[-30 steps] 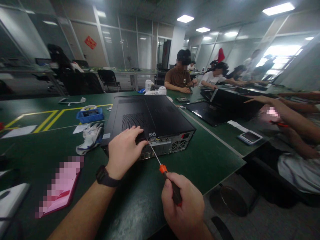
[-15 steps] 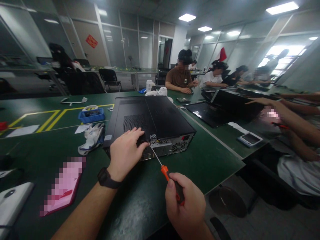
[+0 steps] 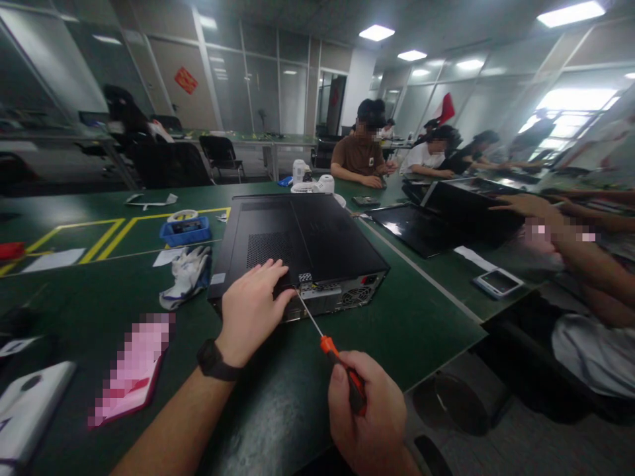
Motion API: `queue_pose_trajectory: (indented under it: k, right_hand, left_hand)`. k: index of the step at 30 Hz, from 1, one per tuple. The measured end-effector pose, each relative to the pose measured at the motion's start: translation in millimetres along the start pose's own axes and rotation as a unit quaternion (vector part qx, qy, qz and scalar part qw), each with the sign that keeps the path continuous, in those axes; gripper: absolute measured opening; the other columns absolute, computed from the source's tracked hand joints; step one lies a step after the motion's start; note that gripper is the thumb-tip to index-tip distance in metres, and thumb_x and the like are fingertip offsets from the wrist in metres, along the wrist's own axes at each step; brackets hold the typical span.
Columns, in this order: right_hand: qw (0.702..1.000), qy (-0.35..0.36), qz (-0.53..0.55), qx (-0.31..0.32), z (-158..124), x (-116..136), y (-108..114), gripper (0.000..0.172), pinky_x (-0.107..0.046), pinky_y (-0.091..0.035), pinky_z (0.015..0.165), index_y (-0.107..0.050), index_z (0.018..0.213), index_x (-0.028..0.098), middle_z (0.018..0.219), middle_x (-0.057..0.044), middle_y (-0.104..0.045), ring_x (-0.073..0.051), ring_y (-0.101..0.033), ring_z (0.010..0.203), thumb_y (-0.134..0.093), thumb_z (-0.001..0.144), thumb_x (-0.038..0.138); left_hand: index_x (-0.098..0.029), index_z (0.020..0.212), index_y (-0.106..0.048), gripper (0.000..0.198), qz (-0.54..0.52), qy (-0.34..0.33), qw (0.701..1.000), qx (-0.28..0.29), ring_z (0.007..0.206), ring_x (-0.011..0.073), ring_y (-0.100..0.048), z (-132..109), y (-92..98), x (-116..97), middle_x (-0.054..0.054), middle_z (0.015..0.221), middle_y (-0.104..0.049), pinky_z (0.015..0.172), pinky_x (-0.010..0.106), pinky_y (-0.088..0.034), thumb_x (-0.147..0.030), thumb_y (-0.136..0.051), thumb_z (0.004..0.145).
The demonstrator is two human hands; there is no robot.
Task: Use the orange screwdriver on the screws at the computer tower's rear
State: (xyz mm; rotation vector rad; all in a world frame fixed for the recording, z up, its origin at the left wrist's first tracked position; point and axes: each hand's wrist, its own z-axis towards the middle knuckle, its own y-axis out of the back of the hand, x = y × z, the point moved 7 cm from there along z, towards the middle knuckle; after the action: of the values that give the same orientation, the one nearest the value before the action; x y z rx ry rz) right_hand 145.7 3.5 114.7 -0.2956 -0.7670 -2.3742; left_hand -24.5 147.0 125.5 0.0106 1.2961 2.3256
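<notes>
Screwdriver fills the tightly curled right hand, tip at the rear edge of the case on the worktop; left hand spread on top, gripping nothing. Unscrewing or tightening seems underway; the next move calls for steady pressure.

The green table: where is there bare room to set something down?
Bare table lies right of the case, bounded by the pale seam and the right hand. A narrower patch separates the pink item from the watch. Left of the case is crowded with gloves, blue bin and paper; in front, the screwdriver crosses.
</notes>
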Motion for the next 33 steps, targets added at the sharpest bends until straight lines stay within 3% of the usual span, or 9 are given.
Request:
queue_pose_trajectory:
  k: [10,15,21,26,33]
  right_hand:
    - [1.0,0.017,0.017,0.0,1.2,-0.8,0.6,0.015,-0.025,-0.055,0.059,-0.058,0.109,0.021,0.08,0.001,-0.069,-0.013,-0.068,0.062,-0.054,0.098,0.013]
    - [1.0,0.004,0.025,0.001,3.4,-1.5,-0.3,0.014,-0.026,-0.056,0.058,-0.056,0.109,0.021,0.08,0.001,-0.067,-0.013,-0.067,0.062,-0.058,0.095,0.018]
    - [0.999,0.035,0.001,-0.007,6.3,2.9,1.4,0.013,-0.024,-0.055,0.057,-0.058,0.108,0.021,0.079,0.0,-0.07,-0.012,-0.068,0.06,-0.054,0.097,0.013]
    - [1.0,0.016,-0.018,-0.019,4.3,-0.7,2.4,0.013,-0.025,-0.056,0.058,-0.059,0.112,0.019,0.08,-0.001,-0.071,-0.014,-0.069,0.061,-0.06,0.099,0.023]
    - [0.999,0.022,0.027,0.012,0.9,-2.4,-3.7,0.009,-0.023,-0.052,0.056,-0.059,0.104,0.02,0.076,0.001,-0.068,-0.012,-0.067,0.06,-0.057,0.098,0.014]
  left_hand:
    - [-0.017,0.13,-0.075,0.037,-0.011,-0.01,1.0,-0.007,0.135,0.0296,-0.069,-0.6,-2.5,0.6,0.013,0.141,-0.074,0.122,0.047,-0.051,-0.029,-0.074,0.094]
    - [-0.016,0.13,-0.075,0.038,-0.011,-0.018,1.0,-0.012,0.135,0.0305,-0.069,-0.7,-2.9,0.3,0.014,0.141,-0.074,0.12,0.048,-0.052,-0.029,-0.075,0.094]
    - [-0.017,0.13,-0.075,0.038,-0.013,-0.013,1.0,-0.008,0.135,0.0309,-0.069,-1.2,-2.5,0.5,0.014,0.141,-0.074,0.12,0.048,-0.052,-0.029,-0.075,0.094]
    - [-0.016,0.13,-0.075,0.038,-0.012,-0.021,1.0,-0.015,0.135,0.0305,-0.069,-2.0,-2.3,0.2,0.014,0.142,-0.074,0.12,0.048,-0.052,-0.03,-0.075,0.094]
    - [-0.017,0.127,-0.075,0.037,-0.001,-0.039,0.998,-0.039,0.129,0.0317,-0.073,-2.7,-4.0,1.2,0.014,0.138,-0.076,0.116,0.05,-0.057,-0.029,-0.077,0.093]
